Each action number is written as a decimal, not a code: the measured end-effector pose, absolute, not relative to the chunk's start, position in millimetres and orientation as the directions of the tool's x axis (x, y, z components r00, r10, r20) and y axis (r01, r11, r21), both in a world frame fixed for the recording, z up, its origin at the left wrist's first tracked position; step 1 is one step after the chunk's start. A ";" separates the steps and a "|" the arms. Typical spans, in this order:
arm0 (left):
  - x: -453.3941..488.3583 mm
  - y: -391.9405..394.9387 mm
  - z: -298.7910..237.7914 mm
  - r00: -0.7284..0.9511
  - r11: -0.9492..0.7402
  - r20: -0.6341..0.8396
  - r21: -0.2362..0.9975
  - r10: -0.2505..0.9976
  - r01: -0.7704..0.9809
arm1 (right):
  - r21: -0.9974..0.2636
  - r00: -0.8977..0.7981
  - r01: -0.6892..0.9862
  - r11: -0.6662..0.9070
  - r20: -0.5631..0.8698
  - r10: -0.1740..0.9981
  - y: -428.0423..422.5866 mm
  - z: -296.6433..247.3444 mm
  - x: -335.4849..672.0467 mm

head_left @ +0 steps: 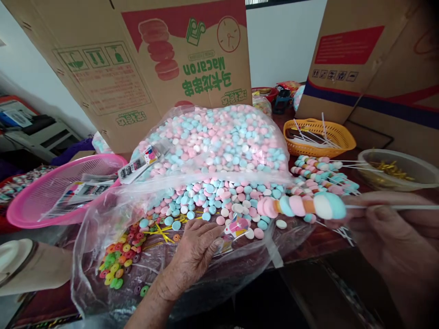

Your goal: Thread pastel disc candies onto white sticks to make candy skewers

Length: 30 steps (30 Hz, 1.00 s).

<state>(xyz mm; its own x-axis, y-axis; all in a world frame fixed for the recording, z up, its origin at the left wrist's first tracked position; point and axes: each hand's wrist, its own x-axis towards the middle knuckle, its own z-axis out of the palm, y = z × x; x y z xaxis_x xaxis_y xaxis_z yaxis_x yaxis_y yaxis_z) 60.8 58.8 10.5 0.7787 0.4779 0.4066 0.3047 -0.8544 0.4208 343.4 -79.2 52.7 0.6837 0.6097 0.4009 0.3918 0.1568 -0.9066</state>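
My right hand (387, 246), blurred at the right, pinches the white stick of a marshmallow skewer (297, 206). The skewer lies level in the air, with pink, blue and white marshmallows and orange ring pieces threaded on it. Down on the plastic sheet, my left hand (197, 246) has bent fingers on a small clear wrapper (236, 227) with a colourful print; the part under the fingertips is hidden. Loose marshmallows (206, 201) spill from a big clear bag (219, 137) behind. Coloured cereal rings (118, 260) and gold twist ties (164, 233) lie left of that hand.
At left stand a pink basket (20, 208) with flat wrappers and a lidded cup (37, 269). At right are finished-looking skewers (318, 176), a yellow basket (346, 141) with sticks and a bowl (421, 183) with gold ties. Cardboard boxes (164, 87) rise behind.
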 end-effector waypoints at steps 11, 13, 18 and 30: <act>53.7 40.2 19.3 0.788 -0.822 0.335 0.454 0.516 0.344 | -0.963 0.597 0.167 0.213 0.270 0.755 -78.0 75.9 289.2; 52.2 38.3 20.8 0.792 -0.820 0.331 0.464 0.513 0.336 | -0.966 0.592 0.156 0.207 0.259 0.763 -77.2 77.4 289.0; 49.7 34.7 24.7 0.811 -0.822 0.333 0.493 0.481 0.285 | -0.963 0.606 0.165 0.214 0.270 0.748 -77.4 75.7 289.4; 49.8 31.6 24.2 0.819 -0.799 0.321 0.546 0.476 0.250 | -0.949 0.686 0.179 0.260 0.310 0.658 -76.3 77.1 288.8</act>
<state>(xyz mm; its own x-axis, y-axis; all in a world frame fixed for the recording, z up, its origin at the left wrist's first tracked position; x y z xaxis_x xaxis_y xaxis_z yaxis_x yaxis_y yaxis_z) 49.8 31.6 24.2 0.8190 0.4757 0.3208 0.2502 -0.7992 0.5465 288.8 -76.3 77.1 0.6858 0.6585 0.3100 0.1795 0.2597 -0.9489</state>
